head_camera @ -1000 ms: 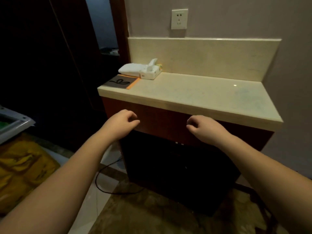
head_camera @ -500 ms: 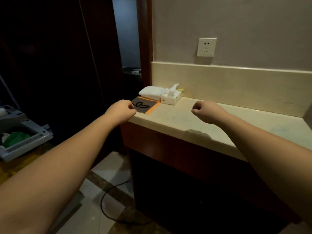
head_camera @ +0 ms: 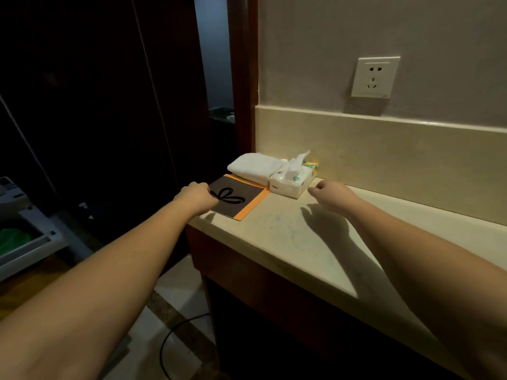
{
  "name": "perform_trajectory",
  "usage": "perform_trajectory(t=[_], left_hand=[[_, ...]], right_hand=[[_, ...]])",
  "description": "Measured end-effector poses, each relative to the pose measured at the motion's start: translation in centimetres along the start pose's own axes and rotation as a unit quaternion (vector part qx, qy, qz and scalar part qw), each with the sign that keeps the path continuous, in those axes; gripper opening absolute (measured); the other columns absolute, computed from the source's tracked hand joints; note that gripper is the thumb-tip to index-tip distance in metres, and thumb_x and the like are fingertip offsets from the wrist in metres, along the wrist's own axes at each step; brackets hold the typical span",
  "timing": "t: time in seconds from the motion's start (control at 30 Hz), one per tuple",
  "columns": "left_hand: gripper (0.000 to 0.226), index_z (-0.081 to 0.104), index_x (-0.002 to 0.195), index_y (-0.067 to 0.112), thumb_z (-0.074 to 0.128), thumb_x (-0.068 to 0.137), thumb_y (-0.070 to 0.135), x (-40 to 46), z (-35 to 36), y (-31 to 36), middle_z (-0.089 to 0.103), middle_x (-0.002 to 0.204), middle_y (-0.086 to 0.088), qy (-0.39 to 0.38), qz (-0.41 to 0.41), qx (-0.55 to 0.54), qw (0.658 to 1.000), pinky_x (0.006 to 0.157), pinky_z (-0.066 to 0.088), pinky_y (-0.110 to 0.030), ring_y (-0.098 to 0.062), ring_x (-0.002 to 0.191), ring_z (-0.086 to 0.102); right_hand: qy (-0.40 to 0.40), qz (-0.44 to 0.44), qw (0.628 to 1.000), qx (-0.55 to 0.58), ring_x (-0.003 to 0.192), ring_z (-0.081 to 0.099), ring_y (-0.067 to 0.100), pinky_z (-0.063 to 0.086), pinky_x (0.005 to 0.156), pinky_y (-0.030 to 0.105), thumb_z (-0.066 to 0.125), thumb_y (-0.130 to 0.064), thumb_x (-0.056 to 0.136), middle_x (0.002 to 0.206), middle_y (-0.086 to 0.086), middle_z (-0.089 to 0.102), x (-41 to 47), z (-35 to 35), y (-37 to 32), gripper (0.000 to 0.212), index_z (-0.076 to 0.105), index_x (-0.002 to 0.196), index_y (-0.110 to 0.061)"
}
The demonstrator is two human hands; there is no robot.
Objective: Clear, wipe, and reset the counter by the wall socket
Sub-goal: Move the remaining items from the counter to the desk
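Note:
The beige stone counter (head_camera: pixel 296 242) carries three things at its far left end. A dark card (head_camera: pixel 241 200) with an orange border and a black bow mark lies flat there. Behind it sits a folded white towel (head_camera: pixel 253 167), and a soft tissue pack (head_camera: pixel 290 181) lies to the towel's right. My left hand (head_camera: pixel 194 197) has curled fingers at the card's near left edge; whether it grips the card is hidden. My right hand (head_camera: pixel 333 194) hovers just right of the tissue pack, fingers loosely bent, holding nothing. The white wall socket (head_camera: pixel 374 77) is above the backsplash.
A dark wooden door frame (head_camera: pixel 241 78) and a dark doorway border the counter on the left. A grey tray-like unit (head_camera: pixel 30 237) with something green in it stands at the far left. A black cable (head_camera: pixel 172 341) loops on the tiled floor below.
Both hands have reached forward to the counter's left end: the left from the counter edge to the card, the right to beside the tissue pack, its fist loosened. The view has come closer.

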State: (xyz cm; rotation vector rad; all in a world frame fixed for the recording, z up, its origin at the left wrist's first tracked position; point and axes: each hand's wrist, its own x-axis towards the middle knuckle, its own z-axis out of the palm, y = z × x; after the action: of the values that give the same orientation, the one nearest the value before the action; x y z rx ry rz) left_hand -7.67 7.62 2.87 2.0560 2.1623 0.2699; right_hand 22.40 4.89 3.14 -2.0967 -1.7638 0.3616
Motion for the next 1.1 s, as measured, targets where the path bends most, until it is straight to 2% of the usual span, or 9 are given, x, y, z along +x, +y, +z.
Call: perform_trajectory(t=[0.07,0.17,0.37,0.57,0.8,0.9,0.97,1.03,1.1], left_hand=[[0.052,0.05,0.129,0.014,0.053,0.091,0.049,1.4,0.7,-0.3,0.044,0.132,-0.015,-0.01,-0.034,0.01,0.999,0.095,0.044,-0.041,-0.035,0.117,0.046],[0.067,0.041,0.141,0.013,0.055,0.09,0.053,2.9,1.4,-0.6,0.037,0.143,-0.017,-0.004,-0.082,0.008,0.997,0.105,0.037,-0.044,-0.037,0.13,0.035],[0.076,0.042,0.14,0.013,0.062,0.083,0.06,5.0,1.7,-1.1,0.044,0.138,-0.015,-0.016,-0.123,0.01,0.992,0.101,0.044,-0.046,-0.035,0.123,0.045],[0.084,0.044,0.139,0.011,0.071,0.076,0.059,6.6,2.3,-1.4,0.052,0.134,-0.014,-0.013,-0.137,-0.008,0.99,0.097,0.047,-0.046,-0.034,0.121,0.05],[0.066,0.047,0.135,-0.001,0.073,0.085,0.034,6.2,1.3,-1.0,0.053,0.135,-0.016,-0.061,-0.134,-0.091,0.985,0.098,0.045,-0.041,-0.035,0.123,0.051],[0.065,0.048,0.134,0.0,0.074,0.085,0.032,5.7,1.0,-1.1,0.054,0.134,-0.016,-0.068,-0.132,-0.094,0.984,0.095,0.043,-0.039,-0.033,0.122,0.052],[0.063,0.048,0.134,-0.001,0.073,0.085,0.031,5.3,1.0,-1.3,0.054,0.134,-0.017,-0.052,-0.133,-0.102,0.985,0.093,0.043,-0.037,-0.033,0.121,0.052],[0.063,0.047,0.134,-0.002,0.073,0.086,0.029,4.7,1.2,-1.4,0.053,0.135,-0.018,-0.037,-0.135,-0.111,0.984,0.096,0.043,-0.038,-0.034,0.122,0.051],[0.058,0.05,0.131,-0.001,0.073,0.086,0.027,3.9,1.2,-1.7,0.055,0.132,-0.017,-0.03,-0.136,-0.139,0.981,0.094,0.044,-0.038,-0.033,0.12,0.053]], right_hand=[[-0.003,0.016,0.999,0.046,0.108,0.056,0.031,0.035,0.075,0.029,0.038,-0.04,0.098,0.115,0.014,0.064,1.6,0.4,-0.3,0.042,0.062,0.112,-0.008],[-0.011,0.045,0.991,0.128,0.103,0.059,0.029,0.037,0.075,0.027,0.041,-0.041,0.098,0.114,0.013,0.066,3.5,1.1,-0.7,0.045,0.06,0.121,-0.007],[-0.003,0.096,0.966,0.241,0.102,0.061,0.029,0.046,0.083,0.032,0.056,-0.038,0.09,0.117,0.013,0.064,6.0,2.8,-1.5,0.048,0.059,0.124,-0.005],[-0.022,0.131,0.935,0.329,0.08,0.059,0.024,0.043,0.068,0.029,0.062,-0.024,0.086,0.093,0.008,0.063,7.1,3.6,-1.7,0.033,0.061,0.114,-0.008],[-0.046,0.174,0.91,0.373,0.055,0.041,0.016,0.032,0.05,0.025,0.058,-0.019,0.092,0.068,0.005,0.047,7.4,3.3,-2.1,0.009,0.052,0.088,-0.012],[-0.055,0.219,0.851,0.473,0.058,0.047,0.017,0.039,0.05,0.026,0.047,-0.014,0.094,0.073,0.007,0.05,7.2,2.5,-2.8,0.01,0.051,0.085,-0.012],[-0.059,0.237,0.812,0.53,0.064,0.054,0.021,0.045,0.055,0.03,0.044,-0.015,0.095,0.078,0.008,0.055,6.9,2.0,-3.1,0.009,0.051,0.09,-0.013],[-0.068,0.235,0.799,0.549,0.066,0.055,0.021,0.045,0.053,0.03,0.044,-0.016,0.094,0.081,0.007,0.055,6.3,2.0,-3.3,0.006,0.048,0.099,-0.015],[-0.073,0.221,0.795,0.56,0.065,0.057,0.018,0.043,0.044,0.023,0.051,-0.019,0.093,0.082,0.005,0.057,6.0,2.3,-3.3,0.02,0.047,0.113,-0.018]])
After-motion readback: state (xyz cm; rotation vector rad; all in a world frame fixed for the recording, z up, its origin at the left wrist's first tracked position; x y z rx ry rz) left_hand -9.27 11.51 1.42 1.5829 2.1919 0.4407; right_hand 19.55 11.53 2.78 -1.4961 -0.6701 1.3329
